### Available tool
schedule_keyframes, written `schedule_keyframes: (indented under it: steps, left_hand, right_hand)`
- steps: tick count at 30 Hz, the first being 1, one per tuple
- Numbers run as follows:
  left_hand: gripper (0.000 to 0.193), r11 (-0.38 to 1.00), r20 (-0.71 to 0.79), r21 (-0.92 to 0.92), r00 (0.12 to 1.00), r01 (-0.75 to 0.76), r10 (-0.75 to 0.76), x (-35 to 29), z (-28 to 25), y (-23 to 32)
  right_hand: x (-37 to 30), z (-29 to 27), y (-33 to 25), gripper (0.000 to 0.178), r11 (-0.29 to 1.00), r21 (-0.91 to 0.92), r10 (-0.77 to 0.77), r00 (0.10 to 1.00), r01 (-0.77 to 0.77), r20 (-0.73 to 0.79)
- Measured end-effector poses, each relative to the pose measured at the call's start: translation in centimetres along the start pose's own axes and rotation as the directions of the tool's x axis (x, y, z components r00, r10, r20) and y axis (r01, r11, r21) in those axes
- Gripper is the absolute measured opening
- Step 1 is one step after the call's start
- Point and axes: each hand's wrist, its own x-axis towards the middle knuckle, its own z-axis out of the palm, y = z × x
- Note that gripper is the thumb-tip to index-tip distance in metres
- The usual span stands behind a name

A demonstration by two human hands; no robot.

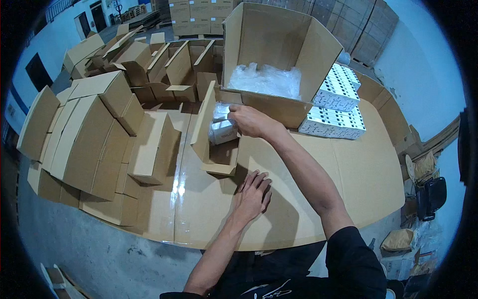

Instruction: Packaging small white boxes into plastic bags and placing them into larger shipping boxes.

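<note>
A small open brown carton (226, 168) stands on the cardboard-covered table in front of me, one long flap raised on its left. Inside it lie white boxes in clear wrap: one at the far end (220, 110) and another wrapped box (224, 132) nearer. My right hand (251, 121) reaches over the carton's right side, fingers closed on the far wrapped box; its fingertips are partly hidden. My left hand (255, 193) rests on the table just right of the carton's near end, fingers stretched out and holding nothing.
A large open carton (279, 108) with clear plastic bags (264, 79) stands behind the small one. Stacked white boxes with black marks (333, 122) sit to its right. At left, folded brown cartons (82, 139) are piled up. More open cartons (179, 65) stand in a row behind.
</note>
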Motion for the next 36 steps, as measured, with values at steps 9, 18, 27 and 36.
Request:
schedule_keyframes:
  steps: [9, 18, 27, 36]
  left_hand:
    - [0.036, 1.000, 0.024, -0.013, 1.000, 0.010, -0.010, -0.1, 0.1, 0.0]
    - [0.037, 1.000, 0.014, -0.023, 1.000, 0.000, 0.000, -0.2, 0.1, 0.0]
    - [0.035, 0.999, -0.013, -0.053, 1.000, -0.013, 0.012, -0.1, -0.6, 0.6]
    - [0.035, 0.999, -0.010, 0.000, 0.999, -0.035, 0.035, 0.0, -1.0, 0.8]
  right_hand:
    - [-0.9, 3.3, -1.5, 0.015, 0.987, -0.038, 0.141, 0.961, -0.154, -0.237]
    - [-0.9, 4.1, -3.2, 0.021, 0.952, 0.008, 0.287, 0.877, -0.307, -0.384]
    - [-0.3, 5.6, -2.7, 0.018, 0.953, 0.078, 0.287, 0.792, -0.293, -0.538]
    - [-1.2, 3.3, -4.1, 0.026, 0.893, 0.127, 0.448, 0.826, -0.432, -0.342]
